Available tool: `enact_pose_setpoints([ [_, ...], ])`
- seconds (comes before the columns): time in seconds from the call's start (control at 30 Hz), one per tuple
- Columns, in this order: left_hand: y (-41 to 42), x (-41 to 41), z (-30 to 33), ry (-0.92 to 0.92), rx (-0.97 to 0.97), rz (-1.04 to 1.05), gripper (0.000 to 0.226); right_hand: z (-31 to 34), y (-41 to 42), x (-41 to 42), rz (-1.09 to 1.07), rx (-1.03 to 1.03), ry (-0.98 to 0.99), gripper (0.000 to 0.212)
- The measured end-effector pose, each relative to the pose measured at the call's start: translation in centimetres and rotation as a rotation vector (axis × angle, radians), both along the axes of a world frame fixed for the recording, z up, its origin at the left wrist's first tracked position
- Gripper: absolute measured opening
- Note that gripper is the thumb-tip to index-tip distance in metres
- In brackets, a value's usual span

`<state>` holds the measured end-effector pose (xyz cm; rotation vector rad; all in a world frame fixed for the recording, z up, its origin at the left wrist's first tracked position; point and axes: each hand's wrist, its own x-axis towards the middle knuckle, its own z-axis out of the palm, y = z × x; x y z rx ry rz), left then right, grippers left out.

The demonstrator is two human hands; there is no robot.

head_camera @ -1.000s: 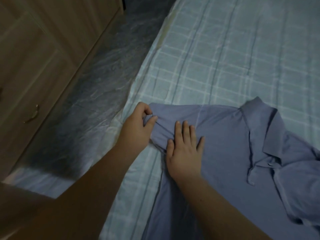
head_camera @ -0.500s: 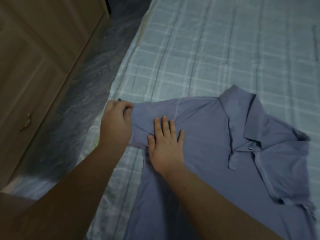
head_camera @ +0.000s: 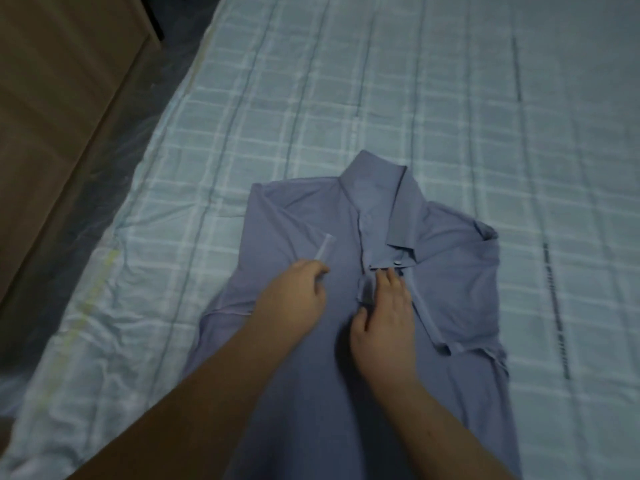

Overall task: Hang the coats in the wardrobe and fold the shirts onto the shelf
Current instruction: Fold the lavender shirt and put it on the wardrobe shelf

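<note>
Surface: a bed (head_camera: 398,98) covered by a pale blue-white checked sheet, wrinkled along its edge at 8 o'clock, with a faint yellowish streak (head_camera: 100,275) running down that edge. At 10 to 11 o'clock stands a brown wooden wardrobe (head_camera: 59,91); between it and the bed runs a strip of dark marbled floor (head_camera: 114,143). Lighting is dim.

Task item: one blue collared shirt (head_camera: 460,271) lies front-up on the sheet at centre, collar toward 12 o'clock, body running to the 6 o'clock frame edge. Its left sleeve is folded inward across the chest; the sleeve on the 3 o'clock side is also turned inward.

Left hand (head_camera: 294,299): fingers curled, pinching the hem of the folded-in sleeve, just at 9 o'clock of the placket.

Right hand (head_camera: 384,313): fingers straight, laid flat on the shirt front, fingertips touching the placket below the collar button; it grasps nothing.
</note>
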<state>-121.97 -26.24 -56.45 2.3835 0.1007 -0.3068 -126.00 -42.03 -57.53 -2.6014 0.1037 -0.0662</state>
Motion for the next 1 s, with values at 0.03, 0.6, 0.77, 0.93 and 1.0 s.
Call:
enact_pose_setpoints([
  [0.03,-0.4,-0.5,0.2,-0.016,0.004,0.036,0.032,0.1,-1.1,0.0,0.007,0.005,0.002,0.062],
  [0.6,-6.2,18.8,-0.2,-0.081,0.062,0.074,0.067,-1.6,-7.5,14.8,-0.042,0.105,0.166,0.07],
  [0.77,-5.7,20.4,-0.8,-0.02,0.016,0.211,0.038,-0.1,-9.3,15.6,-0.254,0.4,0.202,0.04],
  [0.93,-2.6,18.3,2.1,-0.109,-0.25,0.17,0.015,2.0,-12.3,15.0,-0.339,0.559,0.165,0.017],
  [1.0,-0.8,17.0,2.4,-0.093,-0.311,0.04,0.034,2.4,-13.1,14.3,-0.275,0.505,0.182,0.035],
])
